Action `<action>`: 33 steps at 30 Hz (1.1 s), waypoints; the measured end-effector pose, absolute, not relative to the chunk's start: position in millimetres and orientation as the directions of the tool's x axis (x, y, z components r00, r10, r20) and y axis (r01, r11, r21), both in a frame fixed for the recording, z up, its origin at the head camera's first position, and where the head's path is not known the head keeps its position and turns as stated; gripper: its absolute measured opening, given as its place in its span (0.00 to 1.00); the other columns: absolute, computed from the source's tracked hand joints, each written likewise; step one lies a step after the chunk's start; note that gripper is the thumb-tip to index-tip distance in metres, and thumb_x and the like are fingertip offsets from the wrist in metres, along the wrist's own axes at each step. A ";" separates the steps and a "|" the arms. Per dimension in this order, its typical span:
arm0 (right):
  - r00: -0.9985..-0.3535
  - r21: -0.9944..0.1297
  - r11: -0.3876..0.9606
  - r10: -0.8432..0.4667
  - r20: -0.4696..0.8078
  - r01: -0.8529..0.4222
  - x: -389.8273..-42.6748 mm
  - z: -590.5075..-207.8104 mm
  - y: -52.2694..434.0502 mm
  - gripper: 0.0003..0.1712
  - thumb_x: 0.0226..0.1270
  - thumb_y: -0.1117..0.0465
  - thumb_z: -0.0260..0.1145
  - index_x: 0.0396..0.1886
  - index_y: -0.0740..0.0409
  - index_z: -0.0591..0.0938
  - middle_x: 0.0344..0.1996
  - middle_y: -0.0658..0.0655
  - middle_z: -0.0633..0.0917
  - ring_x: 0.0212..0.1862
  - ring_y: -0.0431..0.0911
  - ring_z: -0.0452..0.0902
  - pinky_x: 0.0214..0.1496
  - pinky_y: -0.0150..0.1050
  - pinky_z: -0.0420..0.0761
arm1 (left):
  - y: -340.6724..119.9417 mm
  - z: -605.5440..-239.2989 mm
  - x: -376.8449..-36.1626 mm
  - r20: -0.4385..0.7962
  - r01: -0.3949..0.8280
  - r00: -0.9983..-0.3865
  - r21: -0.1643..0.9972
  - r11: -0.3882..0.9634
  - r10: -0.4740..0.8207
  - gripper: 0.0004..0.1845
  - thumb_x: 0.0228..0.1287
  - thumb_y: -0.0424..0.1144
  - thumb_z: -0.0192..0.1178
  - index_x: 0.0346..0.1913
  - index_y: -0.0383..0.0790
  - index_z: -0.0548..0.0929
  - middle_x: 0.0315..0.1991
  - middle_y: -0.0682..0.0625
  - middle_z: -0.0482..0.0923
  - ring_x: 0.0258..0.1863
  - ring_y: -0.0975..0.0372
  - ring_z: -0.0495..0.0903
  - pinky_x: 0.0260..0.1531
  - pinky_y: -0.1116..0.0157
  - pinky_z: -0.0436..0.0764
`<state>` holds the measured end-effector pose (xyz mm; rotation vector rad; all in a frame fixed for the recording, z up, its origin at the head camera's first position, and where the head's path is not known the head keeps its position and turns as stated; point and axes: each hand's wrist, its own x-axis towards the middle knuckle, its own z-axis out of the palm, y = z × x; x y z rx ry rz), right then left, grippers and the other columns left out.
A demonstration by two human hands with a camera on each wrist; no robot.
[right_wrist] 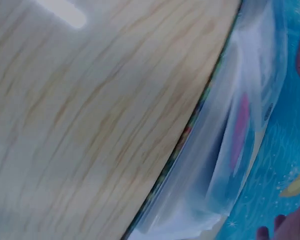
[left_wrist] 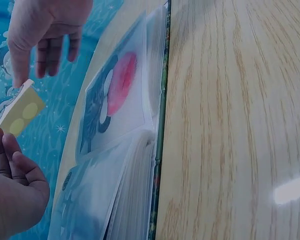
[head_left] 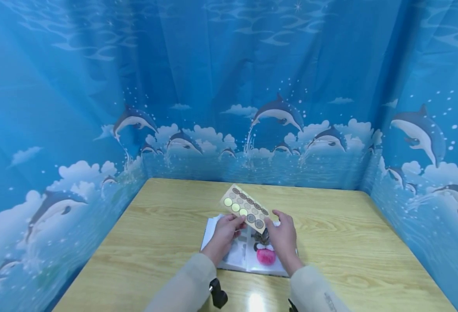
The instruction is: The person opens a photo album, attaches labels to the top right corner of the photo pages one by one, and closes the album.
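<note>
A beige sheet of round stickers [head_left: 246,209], some pale yellow and some brown, is held tilted above an open album [head_left: 234,259]. My left hand [head_left: 224,235] pinches its lower edge between thumb and fingers. At the right corner, my right hand [head_left: 283,238] grips the sheet by thumb and forefinger; the left wrist view shows this hand's other fingers hanging apart from the sheet. Clear plastic sleeves [right_wrist: 225,135] fill the album. On its right page is a picture with a pink patch [left_wrist: 122,82], partly covered by my right hand in the head view.
The album lies on a wood-grain table [head_left: 155,225] near its front. Blue dolphin-printed curtains [head_left: 213,86] surround the back and both sides. A black device [head_left: 218,294] is strapped at my left wrist. Light glares off the table's front [head_left: 256,301].
</note>
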<state>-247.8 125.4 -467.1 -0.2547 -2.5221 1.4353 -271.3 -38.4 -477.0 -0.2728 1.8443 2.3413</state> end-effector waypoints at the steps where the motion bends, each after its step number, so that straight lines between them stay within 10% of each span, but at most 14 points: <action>1: -0.954 -0.820 0.572 0.234 0.186 -0.020 -246.9 -467.7 124.7 0.27 0.70 0.51 0.65 0.63 0.60 0.77 0.63 0.64 0.73 0.66 0.60 0.68 0.69 0.59 0.66 | -38.0 -477.2 -271.3 -0.232 -0.226 -0.973 0.946 -0.232 0.001 0.08 0.64 0.38 0.66 0.41 0.36 0.85 0.29 0.51 0.83 0.31 0.62 0.82 0.34 0.67 0.78; 11: -0.857 -0.463 0.834 -0.023 0.515 -0.300 -240.6 -470.6 113.4 0.14 0.62 0.51 0.73 0.44 0.51 0.89 0.45 0.53 0.84 0.50 0.52 0.78 0.57 0.54 0.72 | -32.4 -472.9 -266.6 -0.220 -0.209 -0.975 0.957 -0.202 -0.034 0.07 0.63 0.38 0.67 0.38 0.36 0.85 0.28 0.51 0.83 0.29 0.64 0.80 0.42 0.60 0.79; 33: -0.916 -0.521 0.824 0.005 0.402 -0.224 -238.3 -468.2 106.1 0.12 0.64 0.51 0.71 0.41 0.53 0.90 0.37 0.52 0.88 0.44 0.51 0.82 0.52 0.53 0.75 | -28.1 -475.3 -261.9 -0.232 -0.231 -0.973 0.964 -0.129 0.006 0.08 0.64 0.39 0.66 0.38 0.36 0.86 0.27 0.51 0.85 0.30 0.63 0.81 0.37 0.66 0.76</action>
